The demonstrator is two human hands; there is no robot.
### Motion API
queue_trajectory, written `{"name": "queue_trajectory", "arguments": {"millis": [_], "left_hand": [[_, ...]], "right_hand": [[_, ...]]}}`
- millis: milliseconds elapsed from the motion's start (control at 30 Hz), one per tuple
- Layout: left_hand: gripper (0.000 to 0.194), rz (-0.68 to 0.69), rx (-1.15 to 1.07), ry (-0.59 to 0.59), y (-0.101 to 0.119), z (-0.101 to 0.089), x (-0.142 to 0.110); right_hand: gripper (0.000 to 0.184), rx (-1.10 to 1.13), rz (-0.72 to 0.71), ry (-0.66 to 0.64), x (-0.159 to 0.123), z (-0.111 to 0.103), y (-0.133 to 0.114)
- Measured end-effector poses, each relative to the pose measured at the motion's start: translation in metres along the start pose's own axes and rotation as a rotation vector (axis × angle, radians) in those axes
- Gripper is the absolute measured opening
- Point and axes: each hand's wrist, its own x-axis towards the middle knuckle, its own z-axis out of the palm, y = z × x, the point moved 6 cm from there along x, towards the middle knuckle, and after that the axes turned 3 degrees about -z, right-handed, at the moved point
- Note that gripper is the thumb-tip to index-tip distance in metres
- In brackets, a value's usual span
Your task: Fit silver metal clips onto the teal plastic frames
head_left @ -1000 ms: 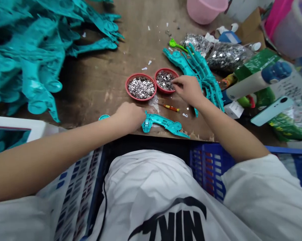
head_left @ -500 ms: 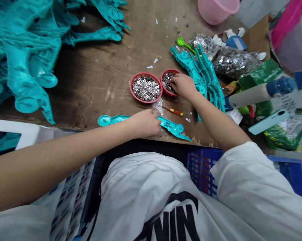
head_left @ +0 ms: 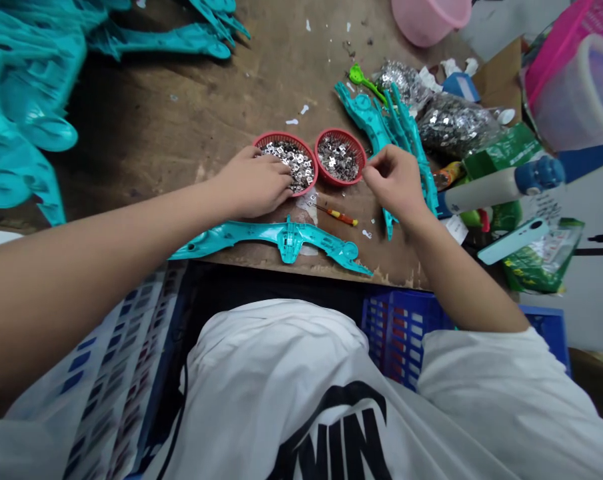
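My left hand (head_left: 255, 183) reaches over the near left edge of a red basket (head_left: 309, 160) full of small flat metal pieces (head_left: 294, 160). Its fingers are apart, with the tips among the pieces. Just right of a second red basket (head_left: 364, 150), also holding small metal parts (head_left: 337, 159), my right hand (head_left: 394, 179) has its thumb and forefinger pinched together. Whatever they hold is too small to make out. A long turquoise plastic part (head_left: 266, 232) lies along the table's front edge, touched by neither hand. Between it and the baskets rests a yellow-and-red screwdriver (head_left: 342, 217).
Turquoise parts (head_left: 46, 60) are heaped at the left, and several more (head_left: 396, 127) lie at the right. Behind these are bags of metal pieces (head_left: 454, 123), a green spoon (head_left: 361, 78) and a pink tub (head_left: 429, 20). A bottle (head_left: 486, 192) and phone (head_left: 511, 240) lie right.
My left hand has left the turquoise part and moved up and left to the left basket. My right hand has come out of the right basket towards the right, fingers pinched.
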Motion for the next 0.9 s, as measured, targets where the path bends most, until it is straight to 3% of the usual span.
{"name": "queue_trajectory", "arguments": {"millis": [167, 333, 433, 533, 733, 900], "left_hand": [[0.049, -0.052, -0.041, 0.016, -0.004, -0.018, 0.008], [0.054, -0.253, -0.093, -0.044, -0.012, -0.041, 0.008], [0.057, -0.262, -0.075, -0.085, -0.009, -0.048, 0.006], [0.056, -0.229, -0.007, -0.108, -0.010, -0.047, 0.007], [0.057, -0.181, 0.026, -0.177, -0.014, -0.032, 0.011], [0.051, -0.196, 0.015, -0.154, -0.014, -0.030, 0.010]], "right_hand": [[0.031, 0.589, 0.099, -0.144, -0.074, 0.023, -0.027], [0.038, 0.799, 0.157, -0.224, -0.082, 0.044, -0.029], [0.022, 0.752, 0.116, -0.256, -0.079, 0.043, -0.026], [0.011, 0.586, 0.027, -0.209, -0.080, 0.036, -0.024], [0.024, 0.401, -0.138, -0.209, -0.084, 0.026, -0.032], [0.028, 0.378, -0.270, -0.257, -0.085, 0.018, -0.041]]}}
